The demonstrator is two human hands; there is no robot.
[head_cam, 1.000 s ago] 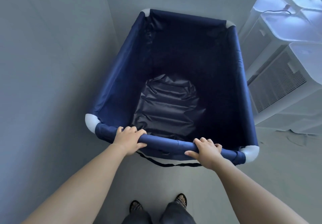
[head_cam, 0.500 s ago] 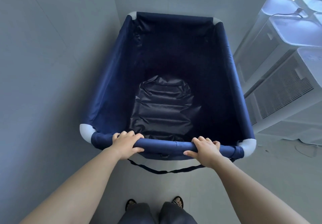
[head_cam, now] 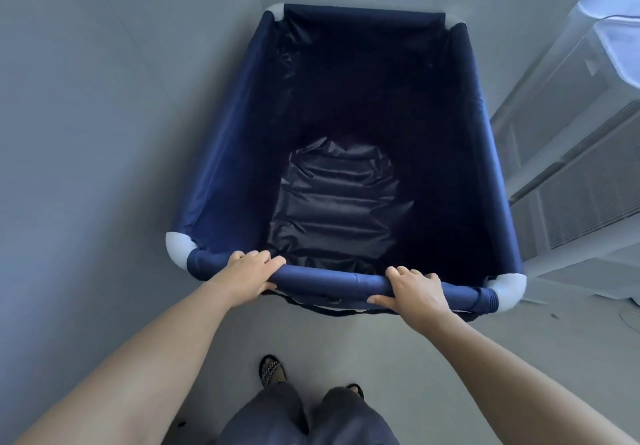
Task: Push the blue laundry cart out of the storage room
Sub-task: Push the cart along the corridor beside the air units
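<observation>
The blue laundry cart [head_cam: 221, 154] fills the middle of the head view, a deep navy fabric bin with white corner pieces and nothing inside but its wrinkled liner. My left hand [head_cam: 247, 273] grips the near rim bar toward its left end. My right hand [head_cam: 414, 290] grips the same bar toward its right end. Both arms are stretched forward. A dark strap hangs below the near bar.
A grey wall [head_cam: 104, 115] runs close along the cart's left side and meets a back wall just beyond the cart's far edge. White appliance units with vent grilles [head_cam: 581, 181] line the right side. My feet stand on grey floor [head_cam: 433, 351] behind the cart.
The cart's far end has swung left, away from the white units and closer to the left wall. Both hands keep the same hold on the near bar.
</observation>
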